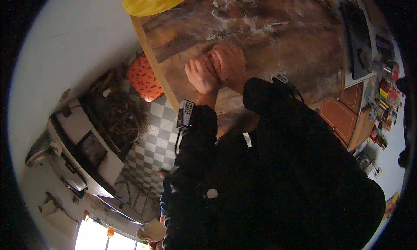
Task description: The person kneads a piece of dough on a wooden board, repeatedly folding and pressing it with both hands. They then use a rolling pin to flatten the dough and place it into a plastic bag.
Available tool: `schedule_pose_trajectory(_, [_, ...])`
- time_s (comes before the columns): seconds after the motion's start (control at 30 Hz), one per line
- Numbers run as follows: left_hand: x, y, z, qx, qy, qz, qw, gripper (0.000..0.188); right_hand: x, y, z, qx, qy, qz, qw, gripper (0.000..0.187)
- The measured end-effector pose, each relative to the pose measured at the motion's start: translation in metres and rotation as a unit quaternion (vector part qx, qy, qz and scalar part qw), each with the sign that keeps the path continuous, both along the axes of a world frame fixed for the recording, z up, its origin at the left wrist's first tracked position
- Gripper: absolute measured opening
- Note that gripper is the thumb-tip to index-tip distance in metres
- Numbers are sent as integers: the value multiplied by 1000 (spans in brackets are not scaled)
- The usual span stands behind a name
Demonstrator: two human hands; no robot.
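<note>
Both my hands are pressed together on the wooden worktable (pixel 260 41), left hand (pixel 200 75) just beside and touching my right hand (pixel 229 64), fingers curled in and bearing down near the table's near-left edge. Whatever sits under my palms is hidden by them, so I cannot tell what I grip or whether I grip anything; by the streaks of flour (pixel 243 19) scattered farther up the board, I judge it to be a small lump being kneaded or pressed. To do this well I would keep my weight over the heels of both hands, push away toward the floured patch, and stay clear of the table edge so nothing slides off onto the checkered floor (pixel 154 141). A yellow bowl (pixel 152 0) sits at the far-left corner, and a dark tray (pixel 358 37) lies well apart on the right.
</note>
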State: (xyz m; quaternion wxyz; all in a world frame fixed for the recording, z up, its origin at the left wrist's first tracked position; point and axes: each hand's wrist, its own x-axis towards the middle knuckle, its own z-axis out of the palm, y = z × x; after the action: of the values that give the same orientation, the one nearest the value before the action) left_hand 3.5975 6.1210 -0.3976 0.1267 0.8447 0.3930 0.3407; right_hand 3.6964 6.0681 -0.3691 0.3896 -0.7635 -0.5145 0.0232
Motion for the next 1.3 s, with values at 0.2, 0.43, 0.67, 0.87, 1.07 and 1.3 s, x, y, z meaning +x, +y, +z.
schedule_pose_trajectory(0.2, [29,70,0,4,49,12,999,11,14,68,-4,-88,-8,-70,994,17])
schedule_pose_trajectory(0.43, [8,10,37,-112,25,17,993,25,9,25,13,-15,107,9,994,17])
schedule_pose_trajectory(0.67, [-28,-114,16,-8,-27,36,999,17,-37,-93,5,16,15,10,1000,16])
schedule_pose_trajectory(0.87, [-7,-34,2,-14,-37,-6,999,20,-1,-25,-8,5,-24,27,999,17])
schedule_pose_trajectory(1.07, [25,60,14,-34,44,-14,998,20,31,59,-7,-14,-34,11,999,13])
schedule_pose_trajectory(1.3, [40,77,17,-14,81,25,996,24,45,85,-3,-46,-49,48,997,17])
